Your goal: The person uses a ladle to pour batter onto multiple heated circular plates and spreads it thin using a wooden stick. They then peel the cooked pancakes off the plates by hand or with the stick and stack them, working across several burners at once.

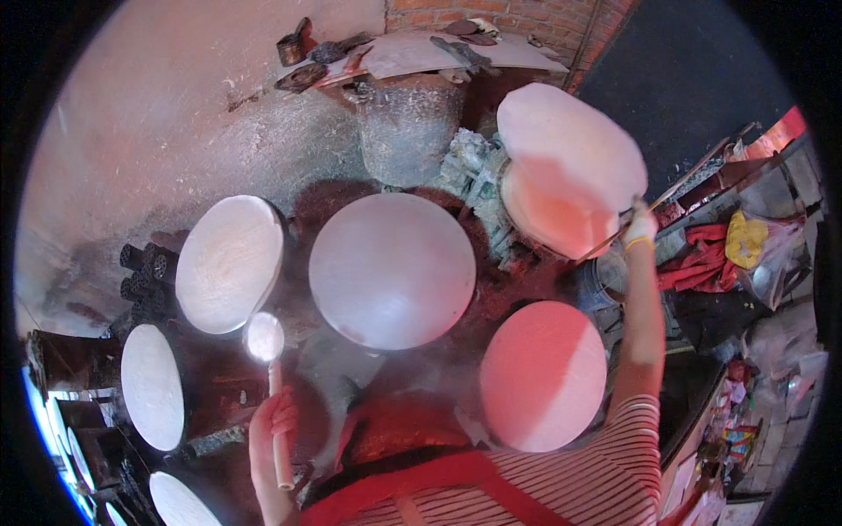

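Observation:
My left hand (276, 417) is closed around the pale handle of a ladle (264, 338), whose round bowl is white and shiny. The bowl is beside the lower edge of a round griddle (230, 266) covered with a whitish layer. Off to the right, my gloved right hand (640, 227) grips a long thin stick (681, 184) and is at the edge of a thin, pale round sheet (572, 141). That sheet is blurred and tilted over a stack of similar sheets (559, 204). Between my hands lies a bare-looking grey round griddle (393, 273).
Another coated griddle (543, 378) lies near my right side, partly in red light. More white rounds (152, 388) line the left. Perforated coal briquettes (148, 273) are stacked by the wall. A large crusted vessel (411, 128) stands at the back; a bucket (595, 283) is below my right hand.

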Action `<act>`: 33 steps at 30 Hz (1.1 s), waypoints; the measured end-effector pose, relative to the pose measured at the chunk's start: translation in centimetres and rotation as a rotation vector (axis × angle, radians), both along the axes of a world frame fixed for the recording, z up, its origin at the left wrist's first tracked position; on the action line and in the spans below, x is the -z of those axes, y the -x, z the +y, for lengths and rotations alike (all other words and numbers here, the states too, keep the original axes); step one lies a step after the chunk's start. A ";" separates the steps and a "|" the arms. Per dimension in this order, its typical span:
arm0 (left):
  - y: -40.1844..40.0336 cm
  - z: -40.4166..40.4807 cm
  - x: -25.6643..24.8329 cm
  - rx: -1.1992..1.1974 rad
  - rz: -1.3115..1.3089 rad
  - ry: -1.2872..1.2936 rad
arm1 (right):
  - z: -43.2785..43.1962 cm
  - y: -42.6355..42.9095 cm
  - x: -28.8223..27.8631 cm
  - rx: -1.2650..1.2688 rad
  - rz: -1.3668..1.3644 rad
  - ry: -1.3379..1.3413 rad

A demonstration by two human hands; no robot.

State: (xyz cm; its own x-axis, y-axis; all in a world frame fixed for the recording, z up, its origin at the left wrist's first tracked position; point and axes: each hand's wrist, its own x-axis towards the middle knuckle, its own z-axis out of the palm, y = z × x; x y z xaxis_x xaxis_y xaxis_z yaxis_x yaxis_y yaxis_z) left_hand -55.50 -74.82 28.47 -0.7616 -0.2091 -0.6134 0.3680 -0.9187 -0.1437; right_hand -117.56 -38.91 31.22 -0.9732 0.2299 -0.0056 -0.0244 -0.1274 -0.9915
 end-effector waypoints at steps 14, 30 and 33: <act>-8.0 15.8 0.1 -0.361 0.135 -0.180 | 3.2 1.6 20.1 0.092 -0.333 0.206; -20.6 42.6 1.2 -1.338 -0.202 0.024 | -14.6 -62.4 16.4 -2.577 0.577 -0.388; -23.8 51.8 4.4 -1.562 -0.631 0.034 | -5.7 -74.5 8.2 -3.102 0.411 -0.784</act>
